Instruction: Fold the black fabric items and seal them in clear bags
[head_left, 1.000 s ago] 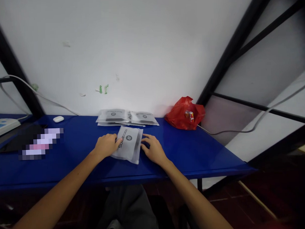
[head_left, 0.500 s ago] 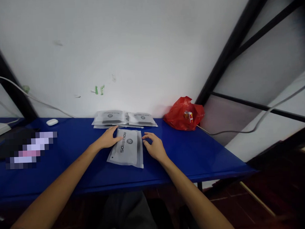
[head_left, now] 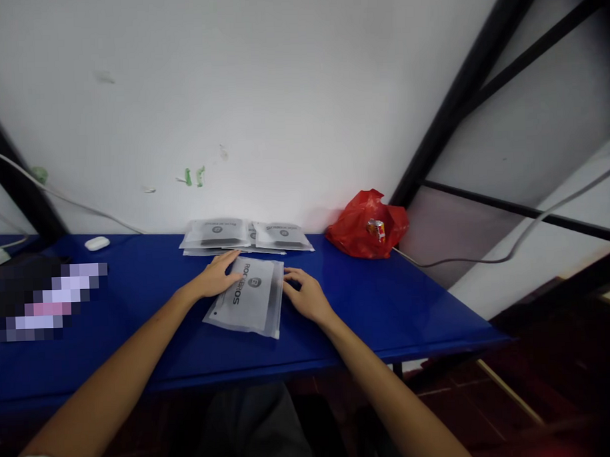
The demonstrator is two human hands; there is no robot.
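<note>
- Our bare left hand (head_left: 215, 278) spreads thumb from fingers, its grip wide and apparently clasping nothing; the thumb overlies the flat, rectangular, frosted-plastic pouch (head_left: 258, 307), probably steadying it.
- The pouch lies between our hands on the blue tabletop (head_left: 378, 312), presumably near us for easy handling.
- Our bare right hand (head_left: 303, 292) curls half open beside its right edge; we cannot tell whether the fingertips touch.
- Across the pouch we see a dark dot, sideways dark lettering, a round logo and a grey band.
</note>
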